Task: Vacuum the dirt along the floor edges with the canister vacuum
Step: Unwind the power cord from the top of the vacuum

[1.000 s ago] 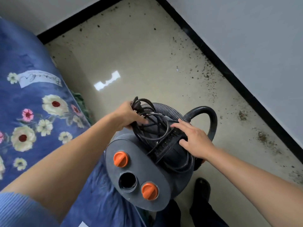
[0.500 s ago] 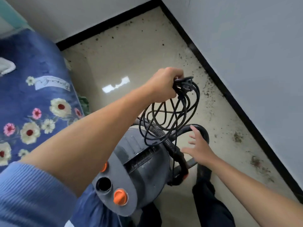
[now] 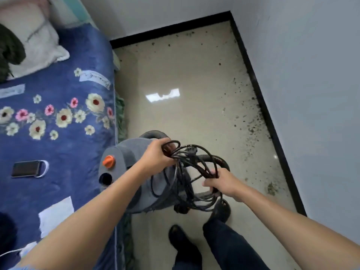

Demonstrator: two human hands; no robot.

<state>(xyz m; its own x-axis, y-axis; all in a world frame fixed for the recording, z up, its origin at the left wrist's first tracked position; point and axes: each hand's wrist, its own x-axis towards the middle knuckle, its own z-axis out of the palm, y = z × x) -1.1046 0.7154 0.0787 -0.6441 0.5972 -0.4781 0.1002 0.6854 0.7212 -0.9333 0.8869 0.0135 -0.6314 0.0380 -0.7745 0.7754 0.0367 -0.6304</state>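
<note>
A grey canister vacuum (image 3: 128,154) with orange knobs stands on the floor beside the bed, its black ribbed hose (image 3: 218,160) curling off to the right. A coiled black power cord (image 3: 191,162) hangs above it. My left hand (image 3: 157,155) grips the top of the coil. My right hand (image 3: 224,182) holds the coil's lower right side. Dark dirt (image 3: 253,125) lies scattered along the black baseboard (image 3: 266,114) on the right, with a bigger clump (image 3: 271,189) nearer me.
A bed with a blue flowered cover (image 3: 58,133) fills the left side, carrying a phone (image 3: 26,168) and a white pillow (image 3: 39,45). My two shoes (image 3: 183,244) stand just behind the vacuum. White walls close the corner ahead and to the right.
My left hand lifted the cord coil off the vacuum and has come back down over it. My right hand left the vacuum's top and took hold of the coil.
</note>
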